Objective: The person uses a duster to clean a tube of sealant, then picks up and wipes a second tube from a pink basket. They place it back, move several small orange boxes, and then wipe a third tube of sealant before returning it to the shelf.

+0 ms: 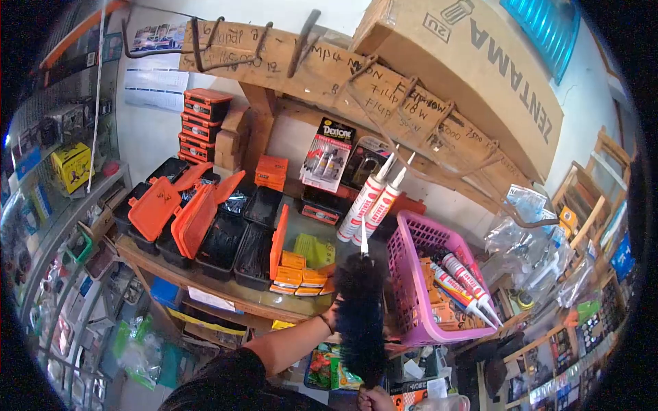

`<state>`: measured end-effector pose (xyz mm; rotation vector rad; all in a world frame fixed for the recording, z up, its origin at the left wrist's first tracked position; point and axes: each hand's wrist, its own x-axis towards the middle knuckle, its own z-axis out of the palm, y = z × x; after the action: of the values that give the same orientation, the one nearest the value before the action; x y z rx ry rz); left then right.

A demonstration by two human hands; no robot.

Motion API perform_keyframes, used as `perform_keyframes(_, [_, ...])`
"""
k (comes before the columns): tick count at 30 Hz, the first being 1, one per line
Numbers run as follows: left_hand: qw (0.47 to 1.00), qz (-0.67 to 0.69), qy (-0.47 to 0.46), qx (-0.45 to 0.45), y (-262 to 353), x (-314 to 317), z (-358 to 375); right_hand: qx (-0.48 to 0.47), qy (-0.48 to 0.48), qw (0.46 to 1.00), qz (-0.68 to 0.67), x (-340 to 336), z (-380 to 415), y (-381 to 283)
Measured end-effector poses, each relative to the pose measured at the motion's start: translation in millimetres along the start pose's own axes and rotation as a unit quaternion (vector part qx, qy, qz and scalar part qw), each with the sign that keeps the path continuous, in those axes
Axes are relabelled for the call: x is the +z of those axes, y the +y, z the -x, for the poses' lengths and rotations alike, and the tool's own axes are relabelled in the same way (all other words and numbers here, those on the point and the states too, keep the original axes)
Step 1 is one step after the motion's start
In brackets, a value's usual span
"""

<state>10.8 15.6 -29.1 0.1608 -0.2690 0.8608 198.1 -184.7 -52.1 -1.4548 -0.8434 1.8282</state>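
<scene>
A fluffy black duster (361, 322) stands nearly upright in the middle. At its lower end, my right hand (375, 399) is closed around the handle. My left arm reaches forward, and my left hand (333, 315) is mostly hidden behind the duster, so its fingers do not show. A white nozzle (364, 240) pokes up above the duster; whatever is below it is covered. Just beyond, two white-and-red sealant tubes (368, 205) stand upright on the shelf. Small orange boxes (301, 274) lie left of the duster.
A pink basket (417, 274) with more tubes and packets sits to the right. Black cases with orange lids (195, 219) line the shelf (205, 288) at left. Metal hooks jut from a wooden beam (301, 61) overhead, beneath a large cardboard box (473, 61). Plastic bags (541, 240) hang at right.
</scene>
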Motion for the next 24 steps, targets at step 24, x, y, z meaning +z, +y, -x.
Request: perform_keyframes(24, [0.976, -0.066, -0.201, -0.059, 10.9, -37.6, -14.9, 0.081, -0.053, 0.994, 0.042, -6.6, 1.4, -2.1])
